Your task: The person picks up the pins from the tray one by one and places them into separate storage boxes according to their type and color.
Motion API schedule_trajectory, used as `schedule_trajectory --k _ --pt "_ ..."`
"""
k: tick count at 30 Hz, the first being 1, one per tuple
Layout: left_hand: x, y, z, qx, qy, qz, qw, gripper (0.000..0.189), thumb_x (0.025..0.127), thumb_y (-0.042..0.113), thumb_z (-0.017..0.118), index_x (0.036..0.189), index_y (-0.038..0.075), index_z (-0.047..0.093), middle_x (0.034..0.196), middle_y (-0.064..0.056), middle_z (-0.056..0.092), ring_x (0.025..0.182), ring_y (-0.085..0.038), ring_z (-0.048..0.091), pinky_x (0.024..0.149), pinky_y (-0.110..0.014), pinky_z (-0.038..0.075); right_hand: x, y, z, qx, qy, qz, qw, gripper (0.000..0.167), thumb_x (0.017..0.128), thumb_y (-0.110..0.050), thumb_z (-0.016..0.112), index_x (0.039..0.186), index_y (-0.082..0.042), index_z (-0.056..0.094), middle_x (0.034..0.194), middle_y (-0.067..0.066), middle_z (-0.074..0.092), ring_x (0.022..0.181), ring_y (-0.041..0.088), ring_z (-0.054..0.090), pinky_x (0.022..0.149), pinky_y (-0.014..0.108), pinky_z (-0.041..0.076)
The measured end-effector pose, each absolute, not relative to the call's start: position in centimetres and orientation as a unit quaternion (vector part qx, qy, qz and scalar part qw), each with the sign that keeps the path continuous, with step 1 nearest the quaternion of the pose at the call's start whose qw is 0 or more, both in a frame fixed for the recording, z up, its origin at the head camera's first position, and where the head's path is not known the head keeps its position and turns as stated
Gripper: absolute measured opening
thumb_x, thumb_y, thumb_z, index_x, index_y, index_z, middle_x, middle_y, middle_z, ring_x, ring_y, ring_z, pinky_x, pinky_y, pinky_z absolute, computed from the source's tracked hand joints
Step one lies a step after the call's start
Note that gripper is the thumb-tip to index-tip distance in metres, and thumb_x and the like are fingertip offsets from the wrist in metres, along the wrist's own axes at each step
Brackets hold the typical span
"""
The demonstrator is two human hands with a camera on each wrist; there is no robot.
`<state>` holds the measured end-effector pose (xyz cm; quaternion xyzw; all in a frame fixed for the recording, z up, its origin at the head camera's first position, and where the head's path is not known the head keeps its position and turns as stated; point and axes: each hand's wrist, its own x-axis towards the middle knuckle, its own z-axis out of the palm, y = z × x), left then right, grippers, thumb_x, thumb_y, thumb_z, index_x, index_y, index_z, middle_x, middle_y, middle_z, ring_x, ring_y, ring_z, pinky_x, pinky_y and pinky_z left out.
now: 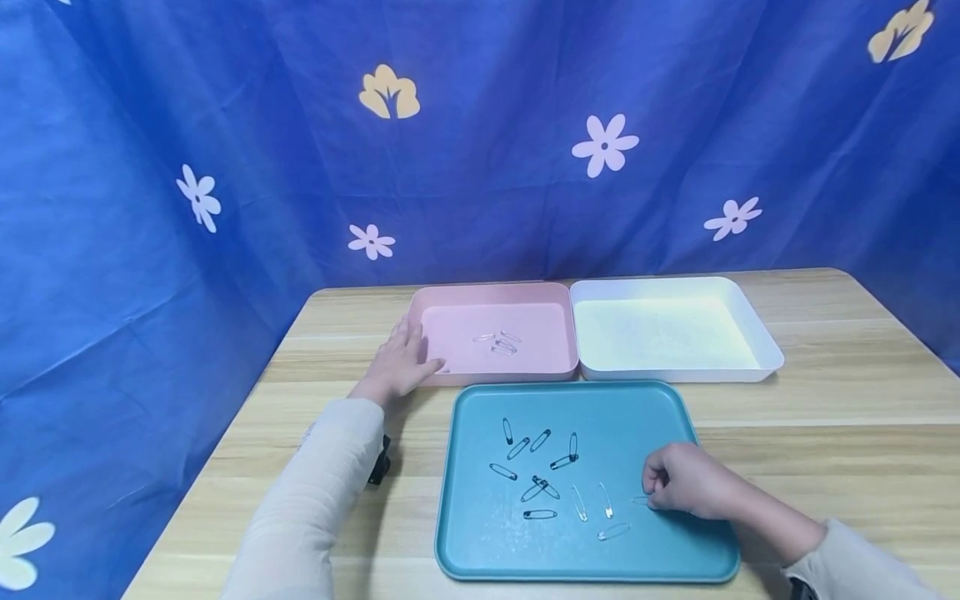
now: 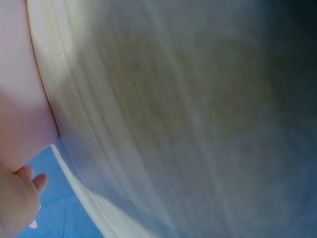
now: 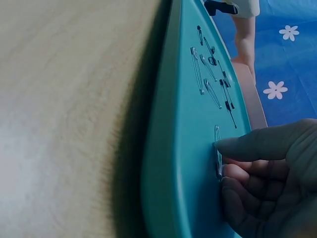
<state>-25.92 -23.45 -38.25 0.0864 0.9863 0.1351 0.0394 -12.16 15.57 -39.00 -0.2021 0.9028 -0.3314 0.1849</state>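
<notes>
My right hand (image 1: pixel 690 483) is low over the right part of a teal tray (image 1: pixel 600 408). Its thumb and curled fingers pinch a silver safety pin (image 3: pixel 218 158), seen in the right wrist view. Just left of it on the tray lie 3 loose silver safety pins (image 1: pixel 615 531). Several black safety pins (image 1: pixel 540 440) are scattered farther left, some crossing each other. My left hand (image 1: pixel 397 362) rests with extended fingers on the left edge of a pink tray (image 1: pixel 495 292), which holds several silver safety pins (image 1: pixel 504 346).
A white tray (image 1: pixel 667 377) stands right of the pink one, side by side, both behind the teal tray. All rest on a wooden table (image 1: pixel 825 467). A blue curtain (image 1: pixel 480 183) with flower prints hangs behind and at the left.
</notes>
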Motion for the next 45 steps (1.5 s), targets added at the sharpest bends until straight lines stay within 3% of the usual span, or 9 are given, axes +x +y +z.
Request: schedule_trajectory --k 10,18,29,45 --pt "-25.9 -23.6 -38.3 0.083 0.987 0.135 0.040 0.083 0.083 0.050 0.043 0.137 -0.001 0.006 0.140 -0.023 -0.007 0.127 -0.036 -0.003 0.099 -0.052 0.009 -12.5 15.8 -39.1 -0.237 0.886 -0.343 0.201 0.014 0.071 -0.002 0.060 0.062 -0.011 0.054 0.056 -0.007 0.046 0.054 0.007 0.043 0.046 0.020 0.037" --pt "-25.7 -23.3 -37.8 0.085 0.986 0.139 0.036 0.083 0.082 0.048 0.044 0.137 -0.002 0.007 0.140 -0.024 -0.004 0.127 -0.037 -0.001 0.099 -0.052 0.010 -13.3 15.9 -38.7 -0.252 0.865 -0.375 0.219 0.011 0.081 -0.006 0.053 0.071 -0.009 0.050 0.063 -0.003 0.048 0.055 0.009 0.046 0.046 0.021 0.039" --pt "-25.8 -23.5 -38.1 0.086 0.987 0.134 0.039 0.083 0.082 0.050 0.043 0.137 -0.001 0.006 0.140 -0.023 -0.006 0.127 -0.036 -0.003 0.099 -0.052 0.009 -15.1 14.6 -37.9 -0.250 0.853 -0.424 0.177 0.009 0.086 -0.010 0.050 0.078 -0.006 0.049 0.066 0.002 0.049 0.058 0.014 0.048 0.049 0.025 0.043" --pt "-25.7 -23.3 -38.0 0.087 0.987 0.132 0.041 0.083 0.083 0.050 0.043 0.137 -0.001 0.006 0.140 -0.023 -0.007 0.126 -0.038 -0.002 0.099 -0.052 0.009 -18.6 10.7 -37.5 -0.230 0.835 -0.484 0.127 0.005 0.082 -0.001 0.053 0.084 0.002 0.055 0.068 0.003 0.052 0.063 0.018 0.051 0.057 0.029 0.045"
